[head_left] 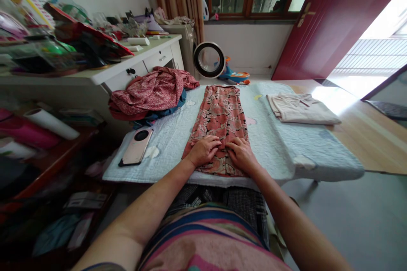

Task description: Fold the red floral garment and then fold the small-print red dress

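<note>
Left hand (204, 150) and right hand (241, 153) are laid flat, side by side, on floral garment (220, 112) — nothing gripped (phone (136, 146) near left).

daylight enters through the open doorway (375, 55), blowing out to glare on the floor (337, 97). left side dim and shadowed. edges bend and smear with wide-angle distortion.

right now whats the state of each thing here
floral garment: folded into a long strip, flat on the pad
left hand: pressed flat on its near end
right hand: pressed flat beside the left
beige garment: folded
red clothes: loose heap
phone: face down
door: open
</note>
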### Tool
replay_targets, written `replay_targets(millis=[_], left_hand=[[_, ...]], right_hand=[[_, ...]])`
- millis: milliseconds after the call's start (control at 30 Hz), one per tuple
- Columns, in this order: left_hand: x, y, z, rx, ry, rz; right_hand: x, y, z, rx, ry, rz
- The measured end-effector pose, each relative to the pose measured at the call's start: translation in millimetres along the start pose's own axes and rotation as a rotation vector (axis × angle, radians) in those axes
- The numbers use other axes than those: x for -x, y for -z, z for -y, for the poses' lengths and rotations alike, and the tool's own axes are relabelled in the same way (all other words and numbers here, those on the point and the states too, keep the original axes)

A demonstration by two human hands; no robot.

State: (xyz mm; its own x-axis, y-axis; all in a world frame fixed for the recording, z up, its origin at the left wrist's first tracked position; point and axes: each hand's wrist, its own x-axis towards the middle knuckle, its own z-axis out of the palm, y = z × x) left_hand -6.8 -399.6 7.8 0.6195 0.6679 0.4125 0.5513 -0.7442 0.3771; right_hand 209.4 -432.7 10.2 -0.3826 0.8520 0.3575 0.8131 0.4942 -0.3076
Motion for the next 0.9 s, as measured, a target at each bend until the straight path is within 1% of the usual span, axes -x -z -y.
replay_targets(millis=[100, 200, 333, 433, 700, 900], left_hand=[[1, 1.6, -1, -0.023, -0.003, -0.019], [1, 3.8, -3, -0.054, 0.026, -0.052], [0, 6.8, -6, -0.068, 0.073, -0.026], [0, 7.3, -6, -0.068, 0.069, -0.011], [4, 5.4, -3, -0.092, 0.019, 0.028], [3, 7.9, -5, -0.058, 0.003, 0.043]], right_hand=[[1, -3, -3, -0.032, 0.012, -0.019], [2, -5, -5, -0.058, 0.02, -0.034], [2, -6, -5, -0.061, 0.017, -0.042], [2, -6, -4, -0.049, 0.001, -0.031], [9, 3, 7, 0.007, 0.008, 0.095], [19, 13, 11, -0.11, 0.014, 0.151]])
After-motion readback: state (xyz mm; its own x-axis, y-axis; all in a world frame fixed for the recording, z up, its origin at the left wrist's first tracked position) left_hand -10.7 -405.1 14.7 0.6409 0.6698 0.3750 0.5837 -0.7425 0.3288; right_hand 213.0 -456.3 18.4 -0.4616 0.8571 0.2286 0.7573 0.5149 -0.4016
